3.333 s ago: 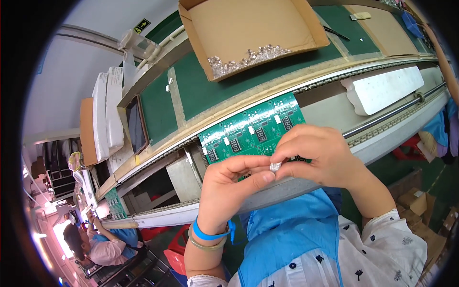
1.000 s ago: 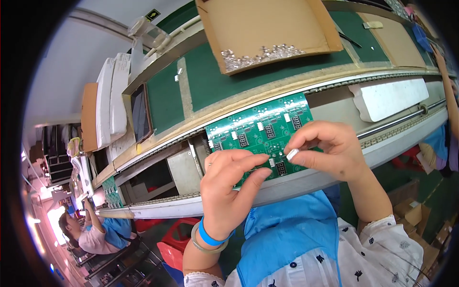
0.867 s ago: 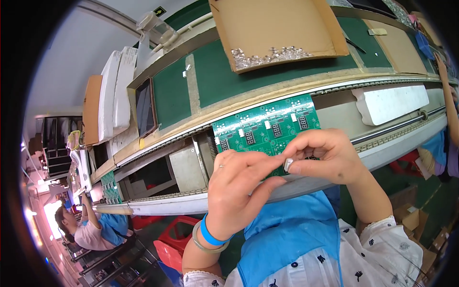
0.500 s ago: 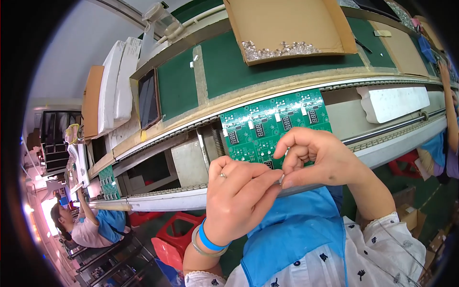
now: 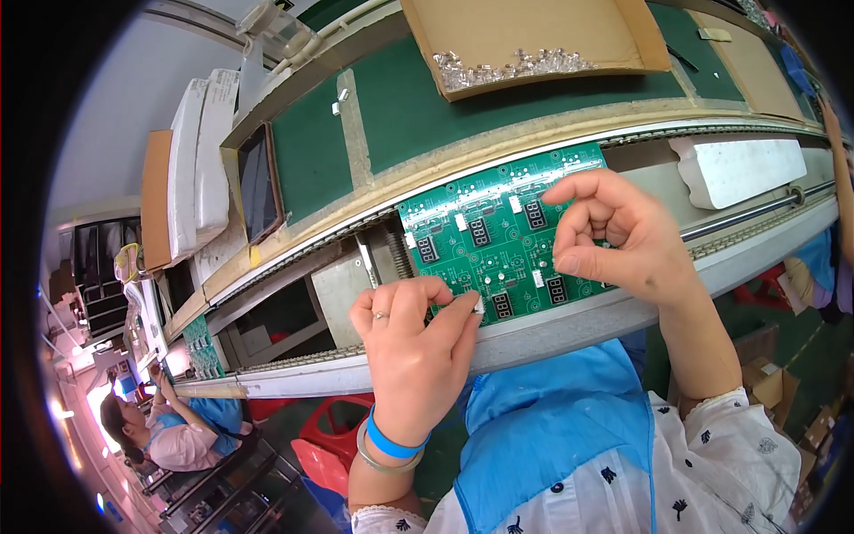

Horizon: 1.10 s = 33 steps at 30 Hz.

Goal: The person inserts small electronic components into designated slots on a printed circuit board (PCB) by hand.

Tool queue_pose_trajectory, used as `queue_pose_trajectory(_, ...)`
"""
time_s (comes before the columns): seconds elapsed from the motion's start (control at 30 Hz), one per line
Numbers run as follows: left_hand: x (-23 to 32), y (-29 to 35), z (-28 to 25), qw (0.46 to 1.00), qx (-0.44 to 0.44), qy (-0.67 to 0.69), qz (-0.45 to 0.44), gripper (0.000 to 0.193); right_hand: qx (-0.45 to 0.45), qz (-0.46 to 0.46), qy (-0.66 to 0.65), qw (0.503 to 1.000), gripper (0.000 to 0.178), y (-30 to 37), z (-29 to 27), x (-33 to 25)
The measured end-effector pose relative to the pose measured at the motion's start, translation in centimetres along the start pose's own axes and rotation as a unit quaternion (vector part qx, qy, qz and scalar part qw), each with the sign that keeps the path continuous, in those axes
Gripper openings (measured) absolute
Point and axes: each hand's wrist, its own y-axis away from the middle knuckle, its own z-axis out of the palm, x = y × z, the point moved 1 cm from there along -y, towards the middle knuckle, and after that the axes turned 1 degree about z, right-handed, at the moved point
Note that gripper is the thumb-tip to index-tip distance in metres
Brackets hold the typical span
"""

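A green printed circuit board [image 5: 498, 254] with several dark digit displays and small white connectors lies across the rails in front of me. My left hand [image 5: 414, 334] reaches its near left part, thumb and forefinger pinched on a white connector [image 5: 479, 304] at the board's surface, beside a digit display [image 5: 503, 305]. Over the board's right side hovers my right hand [image 5: 618, 231]. Its forefinger and thumb arch apart while the other fingers curl into the palm; what they may hold is hidden.
Beyond the rails, an open cardboard tray [image 5: 543, 36] holds many small clear parts. A white foam block [image 5: 743, 169] lies right of the board. Another circuit board [image 5: 203, 349] sits farther left on the rails, near a co-worker [image 5: 169, 418]. A red stool [image 5: 329, 445] stands below.
My hands, together before at the board's near edge, have parted. The left moved left with the white connector onto the board; the right rose up and to the right.
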Motion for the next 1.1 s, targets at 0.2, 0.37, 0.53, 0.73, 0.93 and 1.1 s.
queue_pose_trajectory(0.2, 0.0, -0.7, 1.1, 0.999, -0.007, -0.032, 0.016, 0.025, -0.007, -0.001, 0.019, 1.000, 0.047, 0.2, 0.0, 0.3)
queue_pose_trajectory(0.37, 0.3, -1.0, 1.2, 0.999, -0.014, -0.048, 0.019, 0.025, -0.007, -0.001, 0.021, 1.000, 0.048, 0.3, -0.1, 0.0)
queue_pose_trajectory(0.53, 0.4, -1.0, 1.0, 0.997, -0.021, -0.065, 0.020, 0.024, -0.002, 0.001, 0.025, 1.000, 0.049, 0.5, -0.1, 0.0)
queue_pose_trajectory(0.73, 0.5, -1.2, 1.1, 0.997, -0.020, -0.067, 0.032, 0.026, 0.000, 0.005, 0.029, 1.000, 0.049, 0.5, -0.1, -0.2)
queue_pose_trajectory(0.93, 0.6, -1.6, 0.6, 0.997, -0.042, -0.065, 0.022, 0.026, -0.002, -0.004, 0.035, 0.999, 0.048, 0.4, -0.3, -0.2)
queue_pose_trajectory(1.1, -1.3, -2.2, -0.8, 0.999, 0.014, -0.028, -0.016, 0.019, -0.005, 0.005, 0.031, 1.000, 0.047, 0.6, -0.3, -0.5)
